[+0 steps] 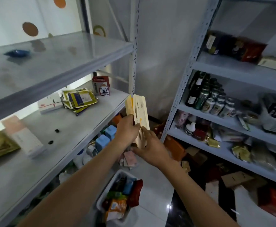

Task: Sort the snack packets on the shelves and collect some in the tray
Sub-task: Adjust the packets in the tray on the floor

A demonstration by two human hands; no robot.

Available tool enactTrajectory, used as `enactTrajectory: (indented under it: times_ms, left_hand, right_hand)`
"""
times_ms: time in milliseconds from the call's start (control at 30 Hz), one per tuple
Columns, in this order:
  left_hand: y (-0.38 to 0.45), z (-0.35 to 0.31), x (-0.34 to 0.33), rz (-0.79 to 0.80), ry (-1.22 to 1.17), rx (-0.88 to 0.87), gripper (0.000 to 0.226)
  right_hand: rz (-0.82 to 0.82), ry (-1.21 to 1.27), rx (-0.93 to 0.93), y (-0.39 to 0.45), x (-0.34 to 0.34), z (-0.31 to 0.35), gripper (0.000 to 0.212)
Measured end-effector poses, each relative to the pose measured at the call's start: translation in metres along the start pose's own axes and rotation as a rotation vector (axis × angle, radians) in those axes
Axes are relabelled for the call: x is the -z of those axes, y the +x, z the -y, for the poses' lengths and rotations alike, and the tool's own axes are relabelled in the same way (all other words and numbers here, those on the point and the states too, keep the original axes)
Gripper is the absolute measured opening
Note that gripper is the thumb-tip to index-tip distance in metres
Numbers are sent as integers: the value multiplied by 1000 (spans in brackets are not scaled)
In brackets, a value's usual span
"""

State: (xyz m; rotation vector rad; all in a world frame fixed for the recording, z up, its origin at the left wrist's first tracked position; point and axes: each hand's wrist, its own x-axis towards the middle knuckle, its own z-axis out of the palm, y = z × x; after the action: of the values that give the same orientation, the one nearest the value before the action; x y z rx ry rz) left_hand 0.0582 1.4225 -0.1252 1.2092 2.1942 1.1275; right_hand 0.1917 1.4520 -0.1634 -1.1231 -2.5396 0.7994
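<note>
Both hands meet in front of the shelf corner, holding a small stack of pale cream and yellow snack packets point(138, 110) upright between them. The left hand point(127, 130) grips the stack from its left side, fingers curled round the lower half, while the right hand point(150, 145) holds the bottom end from the right, its fingers laid against the packets' face and its thumb underneath. The stack rises above both hands, its top edge just beside the perforated upright of the left shelf point(84, 122). Directly below the forearms, on the tiled floor, stands a white tray point(117, 175) already filled with packets in blue, green, orange and dark red. On the middle board of the left shelf lies a loose pile of yellow-green packets point(80, 100), well apart from the hands, with a red-and-white box point(102, 86) behind it. The right shelf point(232, 69) carries bottles, cans and what look like more packets, though blur makes them hard to tell.
</note>
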Motion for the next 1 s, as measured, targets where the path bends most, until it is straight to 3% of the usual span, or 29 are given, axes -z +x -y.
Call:
enactTrajectory:
  times_ms: [167,267,433,533,600,667,733,800,933,1000]
  left_hand:
    - [22,60,-27,49,49,135,24]
    - [39,101,-41,118,89,186,19]
    - [69,184,-77,384,-29,228,19]
    - [77,231,-95,460,-325,524,12]
    - [80,261,-107,435,-464,731,23]
    - [79,292,-121,472,-481,811,30]
    - [78,315,-136,521,-510,878,22]
    - [81,334,-155,574,-497,910,24]
    - [79,378,-193,658,-217,882,77]
    - [73,407,-214,679,-39,859,76]
  right_hand:
    - [-4,-100,-94,36,-75,-3,65]
    - [57,-229,-163,58,-110,-15,60]
    - [163,-159,-324,92,-170,-48,46]
    - [141,14,-473,108,-204,-70,33]
    - [103,174,-615,116,-227,-85,26]
    - [103,282,-724,119,-251,-96,24]
    - [138,340,-770,114,-279,-108,23]
    - [165,378,-789,106,-311,-120,28]
    - [223,509,-773,97,-372,-138,32]
    - [272,540,-740,91,-405,-149,41]
